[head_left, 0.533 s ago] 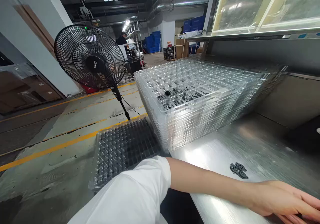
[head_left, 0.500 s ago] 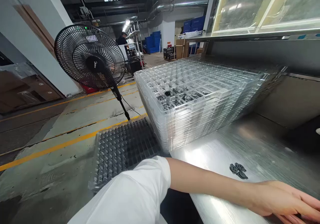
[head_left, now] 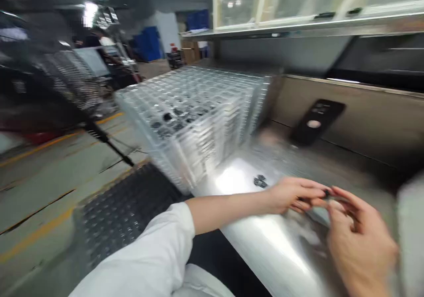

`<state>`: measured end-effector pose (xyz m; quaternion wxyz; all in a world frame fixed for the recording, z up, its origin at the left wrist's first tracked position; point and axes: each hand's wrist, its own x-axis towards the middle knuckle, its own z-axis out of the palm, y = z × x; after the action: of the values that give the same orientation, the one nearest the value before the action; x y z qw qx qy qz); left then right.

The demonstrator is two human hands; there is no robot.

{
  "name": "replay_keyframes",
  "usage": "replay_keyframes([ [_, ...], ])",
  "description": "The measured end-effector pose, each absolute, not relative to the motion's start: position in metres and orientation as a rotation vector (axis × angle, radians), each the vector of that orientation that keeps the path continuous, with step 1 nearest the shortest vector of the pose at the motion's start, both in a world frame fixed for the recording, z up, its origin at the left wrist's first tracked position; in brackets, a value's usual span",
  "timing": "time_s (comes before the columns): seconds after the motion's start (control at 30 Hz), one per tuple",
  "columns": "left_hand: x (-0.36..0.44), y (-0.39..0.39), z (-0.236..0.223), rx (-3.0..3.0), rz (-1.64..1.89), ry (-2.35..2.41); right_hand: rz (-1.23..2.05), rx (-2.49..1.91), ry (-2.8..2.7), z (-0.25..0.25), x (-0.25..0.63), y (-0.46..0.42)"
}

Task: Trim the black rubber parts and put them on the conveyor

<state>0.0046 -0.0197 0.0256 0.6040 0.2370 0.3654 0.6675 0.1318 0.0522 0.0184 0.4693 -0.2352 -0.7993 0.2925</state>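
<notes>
Student: Where are the hands?

Tutor: Both are above the desk [head_left: 271,244], inward of its front edge. The left hand [head_left: 293,196] pinches a small dark part [head_left: 326,193] at its fingertips. The right hand [head_left: 361,235] meets it there, thumb and forefinger curled against the part; blur conceals whether this hand grips as well.

Student: And the loose pieces?

Tutor: A cluster of dark pieces [head_left: 260,181] lies on the desk, just beyond the left forearm and near the tray stack [head_left: 205,142].

Student: Where does that stack stand?

Tutor: At the desk's left end. Its clear top tray [head_left: 198,85] bears dark pieces in the compartments around its near corner. A further tray [head_left: 112,217] sits lower, outside the desk's left front corner, with a fan pole [head_left: 106,139] behind it.

Student: What occupies the back edge?

Tutor: A black slab [head_left: 318,120] is at the back panel [head_left: 374,116]; whether it leans or lies is unclear. Overhead, a shelf [head_left: 298,31] runs along that edge, bearing small dark items [head_left: 324,15].
</notes>
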Motion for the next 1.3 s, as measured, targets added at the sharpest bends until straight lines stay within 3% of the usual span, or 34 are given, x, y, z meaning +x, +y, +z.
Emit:
replay_keyframes([
  [0.1, 0.005, -0.03, 0.035, 0.609, 1.616, 0.805, 0.818, -0.619, -1.914, 0.015, 0.143, 0.061],
  [0.47, 0.01, -0.03, 0.038, 0.629, 1.698, 0.845, 0.669, -0.421, -2.064, 0.022, 0.142, 0.052],
  [1.3, 0.012, -0.031, 0.036, 0.645, 1.705, 0.827, 0.546, -0.455, -2.029, 0.013, 0.143, 0.057],
])
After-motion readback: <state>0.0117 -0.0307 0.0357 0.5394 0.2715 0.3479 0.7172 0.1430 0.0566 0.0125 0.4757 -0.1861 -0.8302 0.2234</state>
